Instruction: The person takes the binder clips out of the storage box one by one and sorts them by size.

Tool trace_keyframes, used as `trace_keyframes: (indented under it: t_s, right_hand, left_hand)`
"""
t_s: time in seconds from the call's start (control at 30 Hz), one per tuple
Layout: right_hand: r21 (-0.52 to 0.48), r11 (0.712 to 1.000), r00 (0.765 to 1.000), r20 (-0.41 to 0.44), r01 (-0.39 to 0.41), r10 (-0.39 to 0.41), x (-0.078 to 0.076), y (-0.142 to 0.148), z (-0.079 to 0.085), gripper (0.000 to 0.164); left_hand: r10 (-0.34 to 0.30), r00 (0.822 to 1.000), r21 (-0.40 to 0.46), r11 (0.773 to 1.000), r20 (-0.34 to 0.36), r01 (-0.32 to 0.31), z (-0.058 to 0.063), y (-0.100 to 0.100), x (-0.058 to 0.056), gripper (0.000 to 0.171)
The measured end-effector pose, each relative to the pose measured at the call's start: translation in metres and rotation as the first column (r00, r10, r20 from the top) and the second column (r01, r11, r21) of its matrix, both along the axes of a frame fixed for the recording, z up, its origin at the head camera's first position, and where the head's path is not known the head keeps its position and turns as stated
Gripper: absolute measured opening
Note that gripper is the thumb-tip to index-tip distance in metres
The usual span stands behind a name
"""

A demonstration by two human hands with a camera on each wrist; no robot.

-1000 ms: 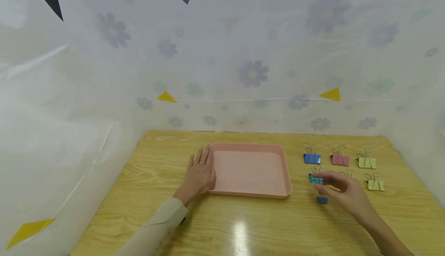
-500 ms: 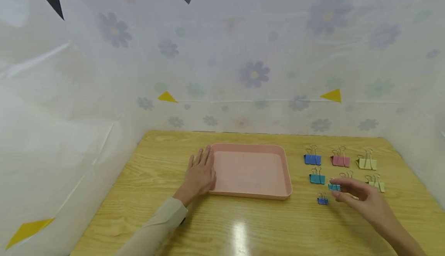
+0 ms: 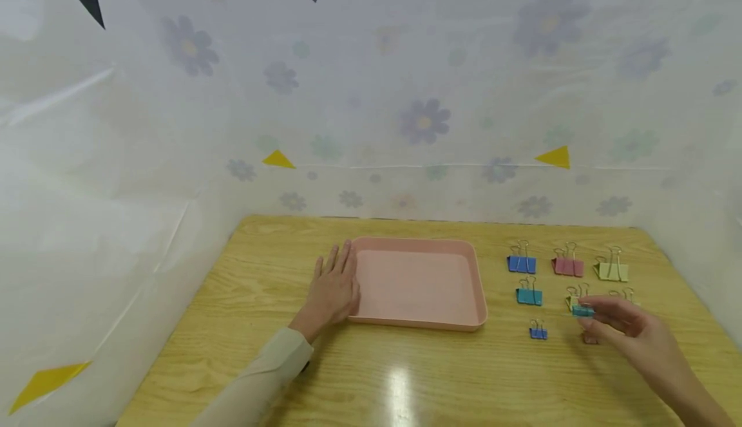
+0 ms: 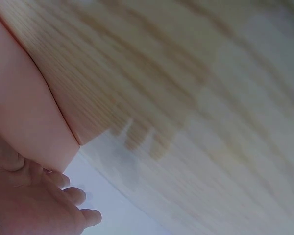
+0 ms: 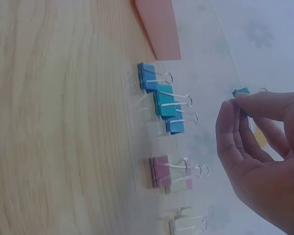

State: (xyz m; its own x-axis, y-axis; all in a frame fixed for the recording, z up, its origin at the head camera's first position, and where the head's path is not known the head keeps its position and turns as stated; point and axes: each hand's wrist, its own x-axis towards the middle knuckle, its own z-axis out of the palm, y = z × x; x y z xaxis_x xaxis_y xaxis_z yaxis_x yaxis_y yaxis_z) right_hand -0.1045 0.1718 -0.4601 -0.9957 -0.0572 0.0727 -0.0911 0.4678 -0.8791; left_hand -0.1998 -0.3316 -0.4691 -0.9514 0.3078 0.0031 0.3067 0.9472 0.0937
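My right hand (image 3: 643, 337) pinches a small teal binder clip (image 3: 582, 311) between thumb and fingers, raised off the table. The same clip (image 5: 242, 91) shows at the fingertips in the right wrist view. Around that hand stand a yellow clip (image 3: 572, 303), partly covered, and a small pink clip (image 3: 590, 338). Another yellow clip behind the hand is mostly hidden. With fingers straight, my left hand (image 3: 333, 292) rests against the left side of a pink tray (image 3: 417, 324). In the left wrist view its fingertips reach past the tray's corner.
Left of the right hand are a larger teal clip (image 3: 529, 296) and a small blue clip (image 3: 538, 333). Along the back stand a blue clip (image 3: 522, 264), a pink clip (image 3: 568, 266) and a light yellow clip (image 3: 612, 272). A flower-patterned sheet (image 3: 371, 111) walls the table.
My right hand has carried the small teal clip to the right, away from the larger teal clip. The small pink clip has come into sight. My left hand stays against the tray.
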Motion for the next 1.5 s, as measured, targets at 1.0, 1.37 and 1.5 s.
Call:
trace_keyframes:
  t_s: [1.0, 1.37, 1.5]
  right_hand:
    - [-0.003, 0.997, 0.988, 0.141, 0.072, -0.071, 0.017, 0.078, -0.033, 0.029]
    - [0.211, 0.97, 0.981, 0.125, 0.122, -0.151, 0.012, 0.095, -0.043, 0.036]
    - [0.238, 0.964, 0.979, 0.133, 0.121, -0.155, 0.008, 0.097, -0.043, 0.04]
  left_hand:
    - [0.017, 1.0, -0.042, 0.999, 0.012, -0.016, 0.001, 0.002, -0.002, 0.06]
    - [0.013, 1.0, -0.022, 1.0, -0.007, -0.013, -0.001, 0.002, -0.001, 0.06]
    - [0.009, 1.0, -0.005, 1.0, 0.002, -0.009, -0.002, 0.001, -0.002, 0.06]
